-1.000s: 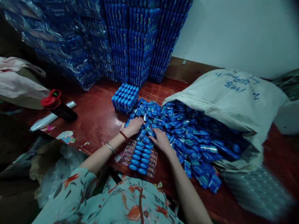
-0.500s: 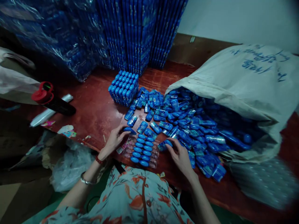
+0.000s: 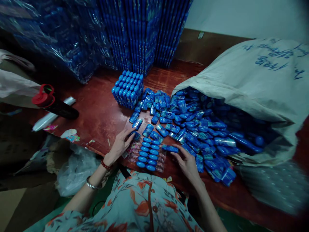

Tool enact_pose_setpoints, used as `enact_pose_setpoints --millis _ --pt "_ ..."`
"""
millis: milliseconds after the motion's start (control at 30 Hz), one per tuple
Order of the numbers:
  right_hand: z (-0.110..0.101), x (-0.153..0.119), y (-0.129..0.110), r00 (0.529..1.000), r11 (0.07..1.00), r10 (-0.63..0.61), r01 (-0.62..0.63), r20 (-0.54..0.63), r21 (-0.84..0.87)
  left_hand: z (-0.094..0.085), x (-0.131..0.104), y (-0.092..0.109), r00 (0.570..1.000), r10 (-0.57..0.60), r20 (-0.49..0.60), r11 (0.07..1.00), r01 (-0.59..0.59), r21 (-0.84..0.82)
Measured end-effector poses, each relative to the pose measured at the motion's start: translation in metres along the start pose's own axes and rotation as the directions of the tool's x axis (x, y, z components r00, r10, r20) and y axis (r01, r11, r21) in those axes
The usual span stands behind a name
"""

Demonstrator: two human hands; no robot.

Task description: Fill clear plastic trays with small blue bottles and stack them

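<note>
My left hand (image 3: 122, 141) is at the left of a clear plastic tray (image 3: 159, 168), its thumb and fingers closed about the end of a small blue case (image 3: 136, 136). Another labelled blue case (image 3: 137, 124) lies just beyond those fingertips. At the tray's right side, my right hand (image 3: 185, 161) pinches a blue case (image 3: 170, 148) that lies lengthwise toward the tray. Two columns of blue cases (image 3: 145, 149) stand on the tray with their rounded ends up. A few loose cases (image 3: 147, 130) lie just behind them, labels showing.
A white sack (image 3: 236, 74) lies on its side at the right, blue cases (image 3: 200, 129) spilling from its mouth. A block of upright cases (image 3: 127, 85) stands behind. Wrapped blue stacks (image 3: 135, 35) line the back. A red-lidded black bottle (image 3: 60, 108) is at left.
My left hand has shifted slightly forward and right, its fingers nearer the loose case beyond. The case in my right hand has turned from tilted to flatter, label side showing.
</note>
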State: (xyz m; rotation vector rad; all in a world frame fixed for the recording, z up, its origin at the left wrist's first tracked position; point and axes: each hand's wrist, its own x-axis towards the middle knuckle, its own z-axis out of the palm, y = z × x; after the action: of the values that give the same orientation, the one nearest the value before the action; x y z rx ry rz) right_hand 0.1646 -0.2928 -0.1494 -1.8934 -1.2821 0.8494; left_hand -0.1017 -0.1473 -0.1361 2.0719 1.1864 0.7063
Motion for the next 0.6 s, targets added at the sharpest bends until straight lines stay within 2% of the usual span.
enact_pose_setpoints --millis 67,133,200,267,433,600 --pt "0.0 -0.001 -0.004 0.992 0.978 -0.1 0.085 -0.073 -0.189 -0.001 -0.001 0.0 1.0 -0.025 0.014 0.999 0.025 0.021" --pt "0.001 0.0 -0.009 0.974 0.914 -0.2 0.148 -0.103 -0.377 -0.002 -0.003 -0.001 0.998 -0.029 0.046 0.999 0.028 0.026" --pt "0.002 0.001 -0.014 0.965 0.822 -0.247 0.161 -0.088 -0.546 -0.004 -0.006 -0.004 0.996 -0.006 0.087 1.0 0.004 0.023" --pt "0.004 0.003 -0.018 0.969 0.731 -0.247 0.17 -0.024 -0.661 -0.006 -0.012 -0.007 0.993 0.036 0.112 0.999 -0.04 0.037" --pt "0.006 0.01 -0.033 0.955 0.551 -0.221 0.289 0.197 -0.783 -0.009 -0.026 -0.006 0.981 0.113 0.157 0.966 -0.145 0.212" --pt "0.002 0.02 -0.058 0.933 0.477 -0.145 0.358 0.329 -0.803 -0.011 -0.025 0.001 0.964 0.168 0.204 0.882 -0.24 0.405"
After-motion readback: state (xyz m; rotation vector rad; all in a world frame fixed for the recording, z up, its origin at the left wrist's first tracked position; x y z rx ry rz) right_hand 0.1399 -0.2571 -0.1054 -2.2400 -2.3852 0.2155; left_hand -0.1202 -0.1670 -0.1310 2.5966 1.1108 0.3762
